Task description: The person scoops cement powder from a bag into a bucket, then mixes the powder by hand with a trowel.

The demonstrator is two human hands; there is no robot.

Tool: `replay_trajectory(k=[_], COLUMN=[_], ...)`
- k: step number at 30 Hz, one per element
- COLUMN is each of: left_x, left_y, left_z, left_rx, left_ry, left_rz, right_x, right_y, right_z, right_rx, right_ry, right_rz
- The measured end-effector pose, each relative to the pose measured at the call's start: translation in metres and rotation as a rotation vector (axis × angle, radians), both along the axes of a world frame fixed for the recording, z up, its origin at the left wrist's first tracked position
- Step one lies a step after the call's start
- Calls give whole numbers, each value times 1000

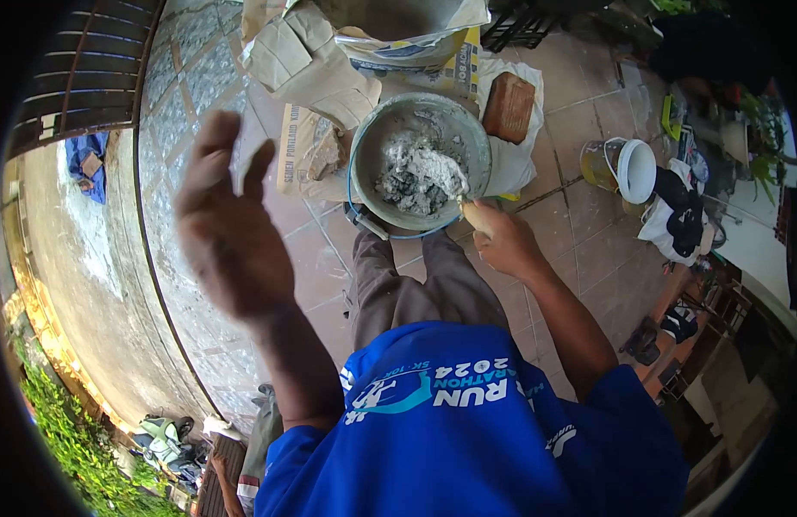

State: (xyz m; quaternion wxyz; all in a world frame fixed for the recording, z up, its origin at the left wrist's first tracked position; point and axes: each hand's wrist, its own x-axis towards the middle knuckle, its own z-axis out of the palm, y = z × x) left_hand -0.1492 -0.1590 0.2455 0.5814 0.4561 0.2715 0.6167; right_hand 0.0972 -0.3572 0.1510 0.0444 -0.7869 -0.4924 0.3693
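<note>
My right hand (510, 241) is closed around the wooden handle of a trowel (478, 215). The trowel's blade reaches over the rim into a round bucket (482, 155) and is hidden under pale powder. Inside the bucket lies a lumpy grey-white cement mix (411, 168), partly dry powder and partly darker clumps. My left hand (230, 224) is raised to the left of the bucket, fingers apart, holding nothing. The bucket stands on the floor just ahead of my feet, its blue-edged handle (353, 185) hanging down the side.
Behind the bucket stands an opened cement sack (398, 56), with torn paper (308, 69) beside it. A red brick (509, 108) lies to the right on a white sack. Further right are small pails (637, 171) and clutter. A metal gate (88, 65) is at far left; another person's arm (226, 482) shows lower left.
</note>
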Motion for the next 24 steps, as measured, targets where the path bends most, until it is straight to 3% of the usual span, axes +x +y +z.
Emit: replay_trajectory(k=[2,3,6,11,15,17,19,20,21,24], left_x=[-5,21,22,25,25,22,24,-8,-14,0], left_y=[-1,13,1,-9,-12,-11,-4,9,32,10], left_z=[95,125,154,162,172,170,150,103,40,-102], left_rx=[252,362,547,585,595,549,300,265,179,-600], left_ry=[-351,48,-318,-338,-377,-392,-352,-267,-58,742], left_rz=[-16,739,247,147,111,219,538,-169,-279,-170], right_x=[-1,-5,-22,-71,-60,-44,-27,-16,-3,24], right_y=[15,20,39,65,61,62,46,40,38,49], right_z=[12,10,-30,-134,-136,-101,-81,-63,-41,22], right_rx=[-57,-42,2,-12,-111,-157,-56,1,55,95], right_ry=[-156,-209,-242,-173,40,122,29,-21,-74,-237], right_rz=[155,192,259,141,-72,-79,65,137,208,387])
